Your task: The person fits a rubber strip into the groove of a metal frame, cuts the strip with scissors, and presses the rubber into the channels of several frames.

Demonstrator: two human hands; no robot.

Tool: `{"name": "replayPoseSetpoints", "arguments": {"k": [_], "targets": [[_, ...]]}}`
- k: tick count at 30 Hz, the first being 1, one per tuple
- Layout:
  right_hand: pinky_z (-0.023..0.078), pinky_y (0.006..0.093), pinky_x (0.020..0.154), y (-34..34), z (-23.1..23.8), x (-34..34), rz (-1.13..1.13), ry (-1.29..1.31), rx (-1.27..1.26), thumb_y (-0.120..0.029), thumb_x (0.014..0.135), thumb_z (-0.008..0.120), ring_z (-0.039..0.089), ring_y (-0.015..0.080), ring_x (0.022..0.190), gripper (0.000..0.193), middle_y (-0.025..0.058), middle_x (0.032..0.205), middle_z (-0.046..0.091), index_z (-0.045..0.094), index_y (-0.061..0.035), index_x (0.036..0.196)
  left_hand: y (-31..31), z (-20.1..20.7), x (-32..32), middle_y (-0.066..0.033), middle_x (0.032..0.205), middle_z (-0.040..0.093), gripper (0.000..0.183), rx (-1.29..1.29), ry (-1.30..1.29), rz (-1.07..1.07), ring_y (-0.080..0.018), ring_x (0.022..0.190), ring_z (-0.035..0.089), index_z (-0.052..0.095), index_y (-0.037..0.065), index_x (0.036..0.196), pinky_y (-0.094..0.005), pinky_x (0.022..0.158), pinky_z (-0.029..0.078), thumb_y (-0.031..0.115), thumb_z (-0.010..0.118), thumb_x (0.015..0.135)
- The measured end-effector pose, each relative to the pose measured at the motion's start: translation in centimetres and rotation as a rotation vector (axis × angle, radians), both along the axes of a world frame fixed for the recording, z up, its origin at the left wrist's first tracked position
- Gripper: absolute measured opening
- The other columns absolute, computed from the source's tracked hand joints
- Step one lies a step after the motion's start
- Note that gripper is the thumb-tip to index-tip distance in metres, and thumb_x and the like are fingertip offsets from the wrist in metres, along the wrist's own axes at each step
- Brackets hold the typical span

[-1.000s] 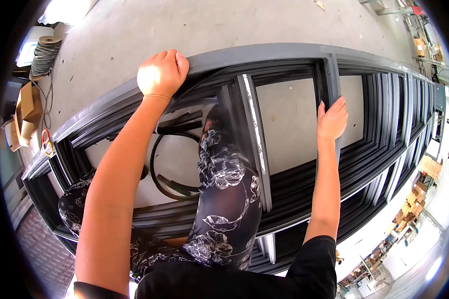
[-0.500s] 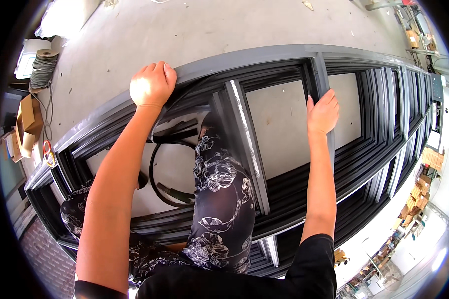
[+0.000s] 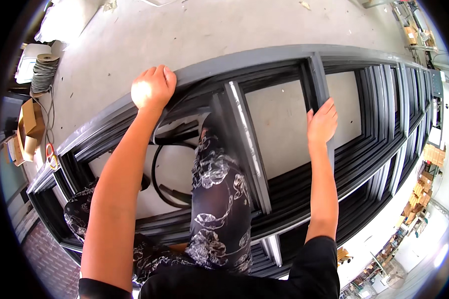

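Note:
My left hand (image 3: 153, 88) is closed over the long grey metal rail (image 3: 249, 53) at the far side of a large window-type frame. On the right, my right hand (image 3: 322, 120) wraps round a grey crossbar (image 3: 316, 74) that runs from that rail toward me. Between my hands stands a second bar (image 3: 247, 137) with a whitish strip along it. More dark frames (image 3: 294, 192) of the same kind lie stacked underneath. My leg (image 3: 219, 199) in dark patterned cloth is inside the left opening, beside a looped black rubber strip or cable (image 3: 157, 184).
Scissors (image 3: 50, 155) with red and yellow handles rest at the left end of the frames. Beyond are an open cardboard box (image 3: 31, 127) and a spool of grey cord (image 3: 45, 74). Stacked boxes (image 3: 418, 197) line the right side. Concrete floor (image 3: 209, 30) extends behind the rail.
My right hand has shifted slightly toward me along the crossbar. My leg has moved a little to the left within the opening. The left hand keeps its hold on the rail.

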State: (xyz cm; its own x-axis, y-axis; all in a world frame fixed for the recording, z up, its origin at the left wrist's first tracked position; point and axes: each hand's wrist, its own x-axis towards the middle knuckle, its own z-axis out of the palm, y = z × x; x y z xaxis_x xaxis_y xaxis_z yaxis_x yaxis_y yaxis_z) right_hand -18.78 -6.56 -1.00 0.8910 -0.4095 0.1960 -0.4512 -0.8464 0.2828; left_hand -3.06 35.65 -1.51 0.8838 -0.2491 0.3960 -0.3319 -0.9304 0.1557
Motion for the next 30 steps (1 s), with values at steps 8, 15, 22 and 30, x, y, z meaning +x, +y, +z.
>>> {"name": "replayPoseSetpoints", "arguments": {"k": [8,15,22,30], "targets": [[0.049,0.0436,0.089,0.7,0.2,-2.4,0.011,0.02,0.007,-0.02,0.076,0.078,0.055,0.0332,0.112,0.087,0.0163,0.127,0.053,0.029,0.0006,0.145,0.3,0.3,0.0,-0.0089,0.064,0.058,0.023,-0.013,0.006,0.01,-0.0318,0.061,0.057,0.058,0.009,0.069,-0.0444,0.056,0.046,0.019,0.053,0.089],[0.048,0.0439,0.092,0.7,0.7,-2.0,-0.001,0.054,0.035,-0.02,0.077,0.077,0.055,0.0333,0.109,0.092,0.0171,0.127,0.052,0.022,-0.0015,0.149,0.1,-0.1,0.3,-0.0082,0.062,0.057,0.023,-0.039,-0.033,0.003,-0.031,0.059,0.056,0.058,0.009,0.068,-0.0432,0.054,0.046,0.019,0.053,0.088],[0.046,0.0466,0.097,-1.7,1.7,-7.3,-0.1,-0.088,0.422,-0.029,0.081,0.075,0.055,0.0424,0.113,0.072,0.0236,0.125,0.058,0.044,-0.0005,0.139,0.1,0.5,0.2,-0.0081,0.06,0.055,0.024,-0.041,-0.048,0.007,-0.0306,0.057,0.055,0.057,0.009,0.066,-0.0428,0.053,0.045,0.018,0.053,0.088],[0.049,0.0466,0.092,-2.6,1.1,-13.0,-0.116,-0.134,0.411,-0.024,0.079,0.078,0.059,0.0431,0.108,0.062,0.0234,0.118,0.062,0.052,0.0016,0.128,0.1,0.1,0.0,-0.0062,0.061,0.059,0.026,0.016,-0.055,0.021,-0.0287,0.057,0.058,0.058,0.011,0.065,-0.0419,0.052,0.047,0.022,0.052,0.088]]}}
